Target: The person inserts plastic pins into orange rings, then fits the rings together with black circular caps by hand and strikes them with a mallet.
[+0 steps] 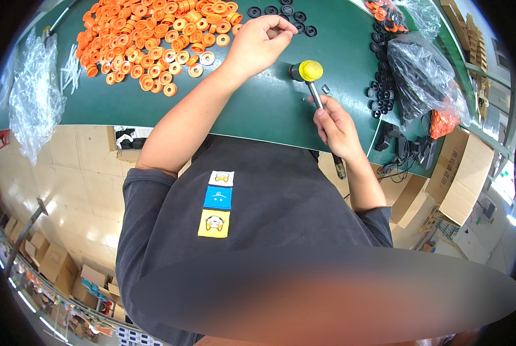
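Observation:
My right hand (pixel 337 126) is wrapped round the shaft of a mallet (pixel 315 95). Its head has a yellow face (pixel 310 70) and a black one, and rests at or just above the green table. My left hand (pixel 262 46) is over the table with thumb and forefinger brought together in a pinch; whatever is between them is too small or hidden to make out. Just beyond it lie several black round discs (pixel 310 31). A small dark piece (pixel 325 89) sits beside the mallet's head. To the left of my left hand spreads a big heap of orange grooved rings (pixel 148 43).
A row of black wheel-like parts (pixel 379 92) runs along the table's right side, beside a clear plastic bag (pixel 425 75). Black cables (pixel 405 153) and a cardboard box (pixel 462 173) are at right. White sticks (pixel 70 69) and crumpled plastic film (pixel 33 92) are at left.

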### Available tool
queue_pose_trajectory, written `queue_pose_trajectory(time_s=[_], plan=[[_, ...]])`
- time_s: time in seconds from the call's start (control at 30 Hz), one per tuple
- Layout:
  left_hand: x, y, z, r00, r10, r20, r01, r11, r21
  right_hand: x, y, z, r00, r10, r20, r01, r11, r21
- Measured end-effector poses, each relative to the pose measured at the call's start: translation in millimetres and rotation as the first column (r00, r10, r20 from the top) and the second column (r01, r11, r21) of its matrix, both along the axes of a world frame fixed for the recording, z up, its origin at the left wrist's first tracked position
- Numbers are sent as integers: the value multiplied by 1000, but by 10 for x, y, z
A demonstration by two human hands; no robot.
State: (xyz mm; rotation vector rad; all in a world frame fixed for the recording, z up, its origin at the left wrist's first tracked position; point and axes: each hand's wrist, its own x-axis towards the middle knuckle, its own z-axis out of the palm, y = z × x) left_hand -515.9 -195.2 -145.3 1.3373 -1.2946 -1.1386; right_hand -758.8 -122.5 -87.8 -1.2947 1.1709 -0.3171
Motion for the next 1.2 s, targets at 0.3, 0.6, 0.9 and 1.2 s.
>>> queue_pose_trajectory(time_s=[0.3, 0.6, 0.9, 1.2], plan=[[-16, -23, -89, 996, 64, -57, -70, 993, -98, -127, 64, 183, 983, -109, 148, 121, 990, -70], [-20, -23, -55, 998, 53, -43, -56, 996, -71, -63, 76, -19, 998, -50, 28, 51, 999, -10], [34, -26, 3, 998, 7, 55, -10, 999, 43, -129, 53, 34, 968, -164, 190, 167, 986, 0], [45, 20, 55, 992, -52, 115, 51, 999, 13, 17, 31, 5, 989, -121, 81, 122, 993, -2]])
